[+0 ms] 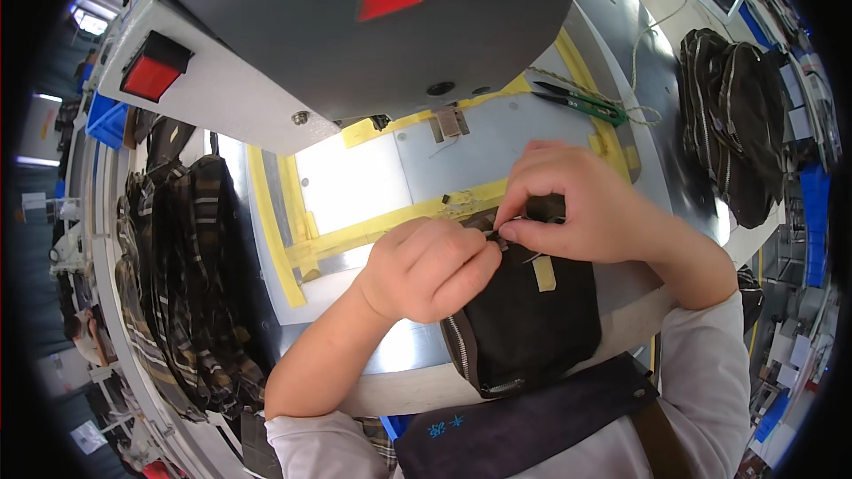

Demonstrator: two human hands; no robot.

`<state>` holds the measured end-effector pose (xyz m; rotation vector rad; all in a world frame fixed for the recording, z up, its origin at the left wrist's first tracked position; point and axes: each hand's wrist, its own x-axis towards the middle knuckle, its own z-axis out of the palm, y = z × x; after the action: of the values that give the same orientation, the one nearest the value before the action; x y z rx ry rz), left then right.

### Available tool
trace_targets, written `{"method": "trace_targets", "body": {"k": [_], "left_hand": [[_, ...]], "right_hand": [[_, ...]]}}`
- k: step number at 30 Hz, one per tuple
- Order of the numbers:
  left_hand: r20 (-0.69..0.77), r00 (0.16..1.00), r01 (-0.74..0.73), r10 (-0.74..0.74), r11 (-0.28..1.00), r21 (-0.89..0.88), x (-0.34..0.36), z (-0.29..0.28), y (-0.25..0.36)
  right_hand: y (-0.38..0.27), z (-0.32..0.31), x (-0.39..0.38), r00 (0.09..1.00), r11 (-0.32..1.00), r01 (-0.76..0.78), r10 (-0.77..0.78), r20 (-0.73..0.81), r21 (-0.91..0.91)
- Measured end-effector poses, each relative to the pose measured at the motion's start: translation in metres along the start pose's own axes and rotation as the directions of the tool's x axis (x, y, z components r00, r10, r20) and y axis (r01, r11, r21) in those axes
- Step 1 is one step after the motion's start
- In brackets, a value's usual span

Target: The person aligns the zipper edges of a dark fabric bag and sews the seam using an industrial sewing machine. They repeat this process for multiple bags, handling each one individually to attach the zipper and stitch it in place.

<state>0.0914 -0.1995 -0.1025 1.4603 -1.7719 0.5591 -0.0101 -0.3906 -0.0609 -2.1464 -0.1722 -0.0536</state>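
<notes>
Dark pouch (541,328) lies at lower centre, apparently mid fine handwork. The right hand (581,208) pinches a small piece (494,235) at its upper edge; the curled left hand's (430,270) grip is unclear. Continuing probably needs steady fingertips.

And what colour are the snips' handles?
The snips' handles are green, best seen in the head view.

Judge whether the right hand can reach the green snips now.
Probably yes: the green snips lie just beyond the right hand with nothing visible between, though it is occupied at the dark bag.
</notes>
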Motion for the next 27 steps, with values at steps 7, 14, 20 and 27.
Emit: {"method": "trace_targets", "body": {"k": [7, 14, 20, 27], "left_hand": [[0.02, 0.992, -0.128, 0.128, 0.991, 0.022, -0.001, 0.003, 0.006], [0.126, 0.988, 0.082, -0.085, 0.996, 0.028, 0.0, 0.006, 0.001], [0.093, 0.952, 0.299, -0.292, 0.952, -0.068, 0.002, 0.011, 0.0], [0.056, 0.838, 0.54, -0.542, 0.814, -0.213, -0.001, 0.009, 0.004]], "right_hand": [[0.003, -0.003, -0.003, 0.986, 0.991, -0.121, 0.114, 0.121, 0.055], [0.012, 0.009, -0.004, 0.998, 0.995, -0.004, -0.003, -0.067, -0.095], [0.006, 0.013, -0.006, 0.975, 0.897, 0.163, -0.21, -0.072, -0.411], [0.003, 0.015, -0.007, 0.872, 0.761, 0.311, -0.467, -0.149, -0.569]]}}
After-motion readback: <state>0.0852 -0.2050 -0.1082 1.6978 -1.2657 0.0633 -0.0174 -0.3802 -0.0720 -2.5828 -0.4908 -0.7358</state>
